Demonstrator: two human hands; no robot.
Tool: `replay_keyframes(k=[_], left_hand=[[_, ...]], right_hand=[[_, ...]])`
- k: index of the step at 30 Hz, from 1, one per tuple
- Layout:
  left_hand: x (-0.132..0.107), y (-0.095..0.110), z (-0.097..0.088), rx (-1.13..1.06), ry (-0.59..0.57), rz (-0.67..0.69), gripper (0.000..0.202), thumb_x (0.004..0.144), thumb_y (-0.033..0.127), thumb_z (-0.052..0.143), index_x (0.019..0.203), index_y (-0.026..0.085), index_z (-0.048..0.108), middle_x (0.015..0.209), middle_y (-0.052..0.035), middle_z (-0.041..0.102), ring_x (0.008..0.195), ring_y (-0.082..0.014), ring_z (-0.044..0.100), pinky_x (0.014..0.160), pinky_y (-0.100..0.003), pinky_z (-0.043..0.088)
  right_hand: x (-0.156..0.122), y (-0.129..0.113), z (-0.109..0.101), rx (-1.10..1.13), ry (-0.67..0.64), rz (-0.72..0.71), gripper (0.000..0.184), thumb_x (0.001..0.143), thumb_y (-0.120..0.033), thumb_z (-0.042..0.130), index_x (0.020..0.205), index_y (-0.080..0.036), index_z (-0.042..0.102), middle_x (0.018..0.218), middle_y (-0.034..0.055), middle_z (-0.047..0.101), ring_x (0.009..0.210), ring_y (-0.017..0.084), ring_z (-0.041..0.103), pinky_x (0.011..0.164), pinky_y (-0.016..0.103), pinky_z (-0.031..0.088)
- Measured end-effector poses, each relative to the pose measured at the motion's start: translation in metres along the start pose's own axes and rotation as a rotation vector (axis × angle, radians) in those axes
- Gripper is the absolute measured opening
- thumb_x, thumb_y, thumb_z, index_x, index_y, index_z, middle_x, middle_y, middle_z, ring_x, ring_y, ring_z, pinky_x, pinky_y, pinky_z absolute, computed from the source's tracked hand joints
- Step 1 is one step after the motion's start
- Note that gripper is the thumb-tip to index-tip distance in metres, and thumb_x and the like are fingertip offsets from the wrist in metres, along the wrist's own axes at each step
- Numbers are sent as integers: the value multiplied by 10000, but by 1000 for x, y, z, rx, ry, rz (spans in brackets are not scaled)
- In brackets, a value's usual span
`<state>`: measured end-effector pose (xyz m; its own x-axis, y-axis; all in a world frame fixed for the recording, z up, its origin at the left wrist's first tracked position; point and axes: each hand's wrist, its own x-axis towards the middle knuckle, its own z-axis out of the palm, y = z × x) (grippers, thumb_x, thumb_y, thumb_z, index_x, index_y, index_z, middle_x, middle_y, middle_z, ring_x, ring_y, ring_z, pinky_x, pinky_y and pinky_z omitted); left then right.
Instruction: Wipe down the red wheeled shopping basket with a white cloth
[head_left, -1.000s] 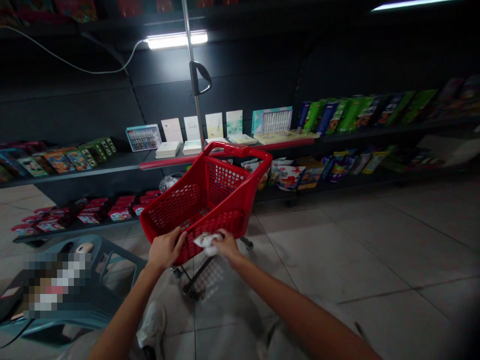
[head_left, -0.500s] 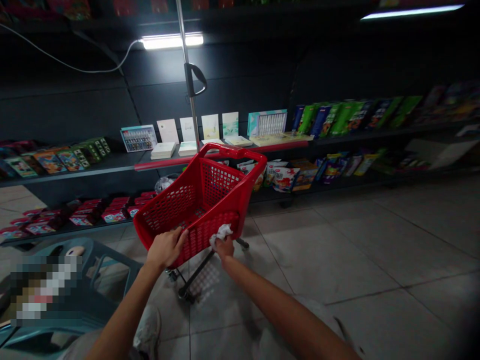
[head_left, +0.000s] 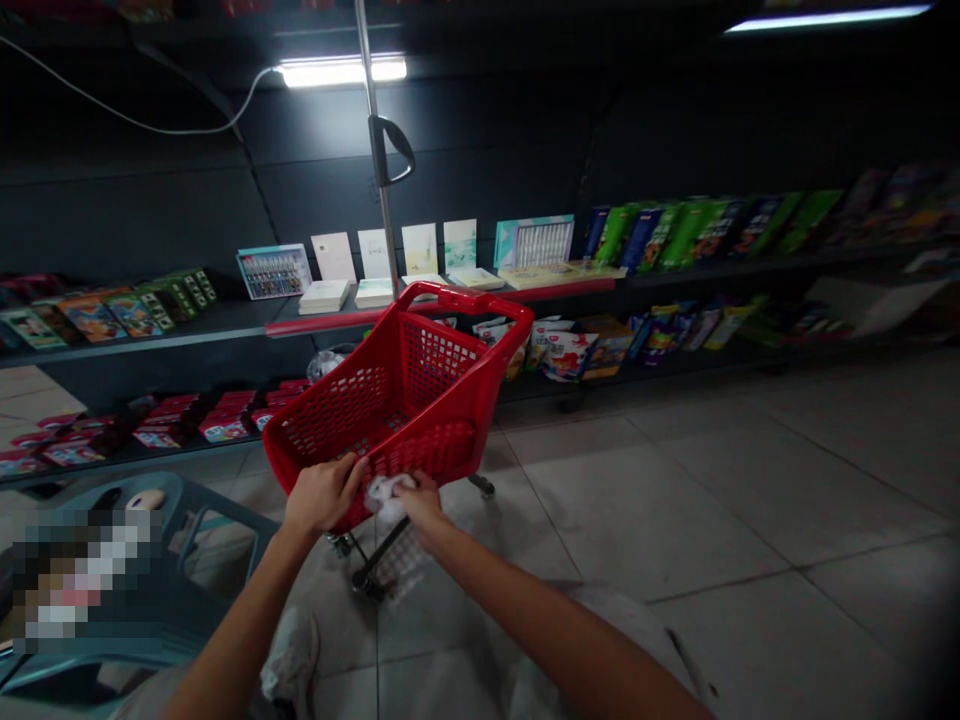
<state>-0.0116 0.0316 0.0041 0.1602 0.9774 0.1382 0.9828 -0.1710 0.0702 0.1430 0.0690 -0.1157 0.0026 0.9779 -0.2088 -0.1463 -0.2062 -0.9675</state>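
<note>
The red cart (head_left: 431,430) stands on the tiled floor (head_left: 600,520), in front of the shelf (head_left: 322,325) with the red front edge. Its low end points toward you and to the left; its raised handle (head_left: 465,298) is at the far end, near that red edge. You have the white cloth (head_left: 388,497) low on the outer face of the near side wall, around its bottom edge and toward the low end.

For this step, it would help to spread the cloth flatter, so that a broad face bears on the perforated wall rather than one bunched lump. Even pressure along the bottom edge should serve better than hard pushes, since the cart rides on casters (head_left: 486,487) and could roll or swing. A steady counter-press on the top rim would guard against that, and the loose end of the cloth is best gathered in so it does not snag in the holes.

As for grip, your right hand (head_left: 421,508) is closed on the cloth, thumb and fingers pinching it into a wad. Your left hand (head_left: 322,497) lies over the near top rim by the low end, touching it; some fingertips are hidden, so I cannot tell whether they clasp it or merely rest there.
</note>
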Motion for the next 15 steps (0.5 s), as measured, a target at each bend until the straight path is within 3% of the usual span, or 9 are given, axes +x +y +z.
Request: replay_keyframes(k=[2,5,8,11,15], left_hand=[[0,-5,0,4,13,2,507,1051,521,211,878,237,593,817,-39,731,779,-198,693,655,-285,340],[-1,-13,0,7,27,6,519,1048,525,220,846,232,598,769,-38,715,746,-194,683,646,-285,326],[0,-18,-1,6,33,9,531,1037,553,239,818,232,600,729,-36,699,716,-191,671,647,-281,325],[1,-20,0,10,45,-2,542,1023,585,258,786,230,591,701,-36,683,693,-192,663,642,-278,320],[3,-22,1,10,51,-7,537,1014,596,275,761,229,576,656,-32,653,664,-190,648,633,-274,313]], right_hand=[[27,-27,-36,21,191,-91,351,615,-302,615,945,-184,619,834,16,677,760,176,615,667,252,496],[62,-75,-97,-31,486,-410,379,667,-359,582,998,-179,616,980,50,673,882,192,595,826,300,496],[81,-115,-145,-157,712,-635,351,712,-317,540,1028,-174,598,1071,96,644,981,220,580,919,337,470],[89,-129,-165,-350,767,-705,289,741,-258,511,1009,-179,585,1091,126,626,1033,241,564,948,344,452],[95,-90,-156,-604,616,-526,245,783,-250,504,998,-157,579,1055,148,650,990,244,581,914,331,459]])
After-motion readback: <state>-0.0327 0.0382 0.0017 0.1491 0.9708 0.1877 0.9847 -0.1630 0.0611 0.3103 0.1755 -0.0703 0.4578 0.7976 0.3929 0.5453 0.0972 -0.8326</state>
